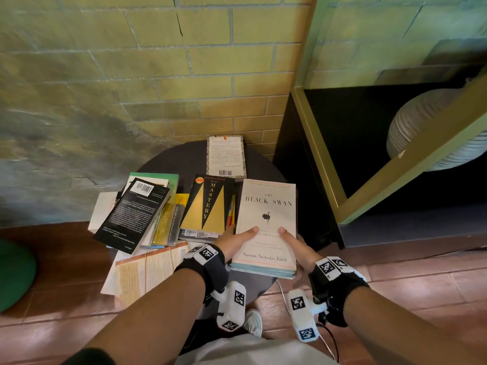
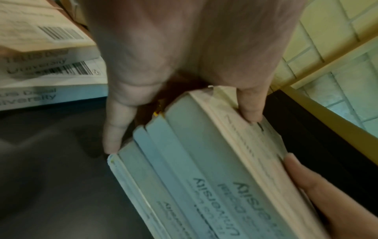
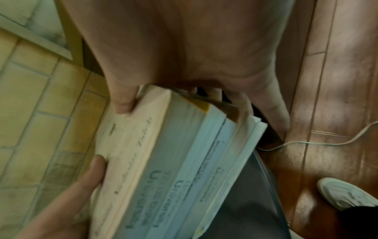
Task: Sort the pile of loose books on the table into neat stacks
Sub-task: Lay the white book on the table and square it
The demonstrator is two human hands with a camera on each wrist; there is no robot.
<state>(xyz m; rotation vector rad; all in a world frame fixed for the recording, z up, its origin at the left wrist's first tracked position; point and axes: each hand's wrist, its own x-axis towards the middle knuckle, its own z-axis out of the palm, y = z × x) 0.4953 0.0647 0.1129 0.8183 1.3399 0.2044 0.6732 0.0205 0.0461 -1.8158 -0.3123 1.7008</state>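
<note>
Head view: left hand (image 1: 232,242) and right hand (image 1: 297,247) clamp a stack (image 1: 266,225) from both sides, thumbs on top, at the worktop's (image 1: 168,159) right edge, probably squaring it; loose pile (image 1: 147,214) lies left.

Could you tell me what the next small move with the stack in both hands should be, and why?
Probably square it up and set it down: the left hand and right hand grip the stack, its lower books sit uneven, and the round table lies just beneath.
</note>
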